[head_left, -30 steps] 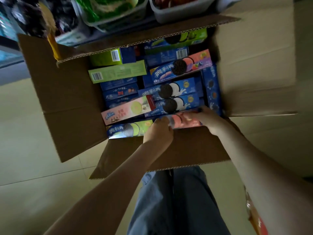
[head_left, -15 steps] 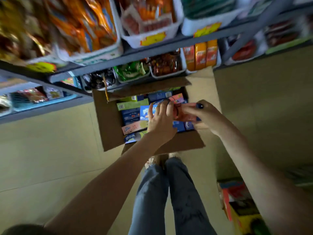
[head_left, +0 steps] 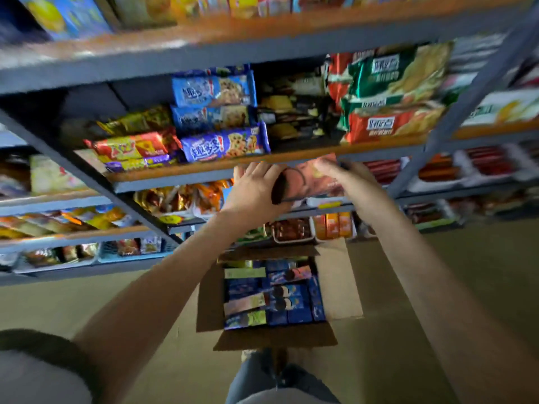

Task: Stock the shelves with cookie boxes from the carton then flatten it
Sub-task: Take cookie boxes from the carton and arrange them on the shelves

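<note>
I have both arms stretched up and forward, almost straight, wrists close together. My left hand point(head_left: 256, 189) grips one end of a cookie box point(head_left: 310, 185), fingers spread; my right hand point(head_left: 347, 177) pinches the other end

"趣多多" on the blue cookie packs point(head_left: 224, 144); other labels too blurred.

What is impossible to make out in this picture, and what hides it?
Head view only:
Pink cardboard cookie box: left end covered by the left hand, print blurred by motion.
Brown cardboard carton: lower layers hidden under the top boxes.
Top shelf packages: blurred, cut by the upper edge.
</note>
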`<state>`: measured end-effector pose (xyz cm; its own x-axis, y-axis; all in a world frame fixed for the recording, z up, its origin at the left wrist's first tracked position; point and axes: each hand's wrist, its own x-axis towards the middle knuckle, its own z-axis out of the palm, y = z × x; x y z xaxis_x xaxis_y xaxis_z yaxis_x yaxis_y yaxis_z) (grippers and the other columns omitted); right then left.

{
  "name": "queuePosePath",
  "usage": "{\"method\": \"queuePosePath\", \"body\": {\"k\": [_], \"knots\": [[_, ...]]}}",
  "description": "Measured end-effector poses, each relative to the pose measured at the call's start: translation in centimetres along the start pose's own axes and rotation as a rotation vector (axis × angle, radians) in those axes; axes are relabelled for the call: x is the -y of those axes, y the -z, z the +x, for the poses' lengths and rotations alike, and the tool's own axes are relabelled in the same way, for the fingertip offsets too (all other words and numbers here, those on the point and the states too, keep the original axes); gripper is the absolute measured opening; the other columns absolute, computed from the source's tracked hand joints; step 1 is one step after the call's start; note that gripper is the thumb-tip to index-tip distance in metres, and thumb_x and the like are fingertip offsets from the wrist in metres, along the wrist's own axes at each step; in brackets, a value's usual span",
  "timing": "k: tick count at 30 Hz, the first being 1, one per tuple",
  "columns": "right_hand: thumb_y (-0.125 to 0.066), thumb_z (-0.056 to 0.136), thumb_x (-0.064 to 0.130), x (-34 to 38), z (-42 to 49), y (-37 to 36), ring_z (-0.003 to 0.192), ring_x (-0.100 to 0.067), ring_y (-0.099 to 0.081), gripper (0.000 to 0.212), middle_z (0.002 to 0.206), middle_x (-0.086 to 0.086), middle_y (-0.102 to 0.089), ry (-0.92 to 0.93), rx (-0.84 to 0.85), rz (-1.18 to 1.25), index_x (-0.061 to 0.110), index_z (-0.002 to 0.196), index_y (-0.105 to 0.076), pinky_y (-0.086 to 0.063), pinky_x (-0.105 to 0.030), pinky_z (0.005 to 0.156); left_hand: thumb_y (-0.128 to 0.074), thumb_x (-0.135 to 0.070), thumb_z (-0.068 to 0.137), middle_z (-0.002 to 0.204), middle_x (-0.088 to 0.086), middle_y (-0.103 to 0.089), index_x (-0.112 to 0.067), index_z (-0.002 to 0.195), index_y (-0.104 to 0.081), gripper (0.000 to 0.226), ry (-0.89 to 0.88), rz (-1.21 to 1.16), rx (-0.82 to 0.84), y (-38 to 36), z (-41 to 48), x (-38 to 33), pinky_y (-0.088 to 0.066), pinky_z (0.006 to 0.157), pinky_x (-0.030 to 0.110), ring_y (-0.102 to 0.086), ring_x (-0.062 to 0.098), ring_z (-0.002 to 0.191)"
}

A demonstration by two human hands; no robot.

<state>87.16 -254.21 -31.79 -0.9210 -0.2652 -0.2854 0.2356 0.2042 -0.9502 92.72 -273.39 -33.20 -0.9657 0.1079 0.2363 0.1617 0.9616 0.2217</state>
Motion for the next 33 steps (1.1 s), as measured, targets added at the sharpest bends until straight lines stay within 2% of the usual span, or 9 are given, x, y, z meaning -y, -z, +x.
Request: {"method": "queuePosePath", "body": {"k": [2,5,8,12,17,20,22,28,33], "knots": [[-0.062,0.089,0.038,3.6,-0.4,-0.9,0.080,-0.006,-0.061,0.019,0.084,0.007,-0.064,0.080,0.020,-0.003,0.019,0.091,-0.064,-0.048,-0.009,0.064,-0.058,-0.062,0.065,0.114,0.012,-0.061,-0.013,0.126,-0.057,0.078,-0.001,0.036,-0.081,3.4,0.5,0.4,-0.029,0.092,0.042,-0.055,0.035,0.107],[-0.066,0.078,0.056,8.1,-0.9,-2.3,0.098,-0.017,-0.063,0.040,0.099,0.002,-0.069,0.192,0.005,-0.026,0.021,0.098,-0.067,-0.048,-0.033,0.084,-0.056,-0.061,0.066,0.101,0.012,-0.064,-0.011,0.120,-0.061,0.074,-0.047,0.091,-0.240,8.1,1.1,1.6,-0.028,0.086,0.039,-0.059,0.035,0.093],[-0.064,0.080,0.053,12.4,-1.3,-3.7,0.101,-0.019,-0.064,0.039,0.105,0.000,-0.070,0.305,0.037,-0.010,0.022,0.102,-0.067,-0.048,-0.037,0.082,-0.055,-0.060,0.067,0.096,0.010,-0.064,-0.012,0.117,-0.062,0.070,-0.118,0.154,-0.378,13.0,1.8,3.1,-0.030,0.081,0.038,-0.060,0.033,0.088],[-0.068,0.081,0.047,18.9,-2.5,-5.2,0.099,-0.016,-0.063,0.034,0.103,0.002,-0.070,0.457,0.019,-0.003,0.020,0.101,-0.066,-0.047,-0.034,0.079,-0.056,-0.059,0.069,0.101,0.007,-0.062,-0.015,0.123,-0.060,0.070,-0.201,0.210,-0.506,19.6,2.8,4.8,-0.029,0.081,0.038,-0.056,0.030,0.092],[-0.063,0.088,0.024,26.8,-3.4,-6.6,0.079,-0.004,-0.065,0.019,0.089,0.000,-0.072,0.634,0.000,0.129,0.008,0.098,-0.068,-0.047,-0.011,0.068,-0.054,-0.055,0.069,0.107,0.000,-0.064,-0.017,0.124,-0.059,0.067,-0.256,0.268,-0.687,27.2,5.0,5.7,-0.029,0.084,0.037,-0.055,0.025,0.097],[-0.063,0.085,0.022,31.1,-2.7,-7.5,0.072,-0.006,-0.066,0.014,0.074,0.006,-0.072,0.680,-0.030,0.241,0.015,0.077,-0.072,-0.049,-0.019,0.070,-0.053,-0.057,0.072,0.115,-0.001,-0.062,-0.018,0.127,-0.056,0.068,-0.266,0.296,-0.804,31.5,7.2,6.9,-0.027,0.086,0.036,-0.047,0.019,0.103],[-0.065,0.083,0.027,34.0,-1.9,-7.7,0.078,-0.008,-0.065,0.017,0.074,0.008,-0.072,0.718,-0.053,0.258,0.021,0.070,-0.074,-0.046,-0.025,0.068,-0.053,-0.059,0.073,0.117,0.001,-0.060,-0.016,0.128,-0.054,0.069,-0.260,0.309,-0.885,34.1,8.7,7.5,-0.027,0.089,0.037,-0.045,0.019,0.105],[-0.062,0.088,0.030,42.0,0.9,-8.1,0.081,-0.014,-0.057,0.013,0.089,0.004,-0.068,0.784,-0.097,0.266,0.018,0.085,-0.068,-0.039,-0.023,0.056,-0.054,-0.051,0.073,0.122,0.004,-0.056,-0.014,0.128,-0.050,0.067,-0.269,0.337,-1.019,39.9,14.2,8.6,-0.028,0.091,0.038,-0.043,0.022,0.109],[-0.064,0.088,0.032,47.1,5.8,-8.1,0.074,-0.013,-0.059,0.015,0.082,0.002,-0.066,0.751,-0.102,0.145,0.018,0.083,-0.062,-0.046,-0.025,0.063,-0.071,-0.033,0.063,0.102,0.014,-0.053,-0.009,0.108,-0.054,0.053,-0.200,0.305,-0.963,41.3,19.6,10.1,-0.040,0.072,0.040,-0.048,0.035,0.088]]}}
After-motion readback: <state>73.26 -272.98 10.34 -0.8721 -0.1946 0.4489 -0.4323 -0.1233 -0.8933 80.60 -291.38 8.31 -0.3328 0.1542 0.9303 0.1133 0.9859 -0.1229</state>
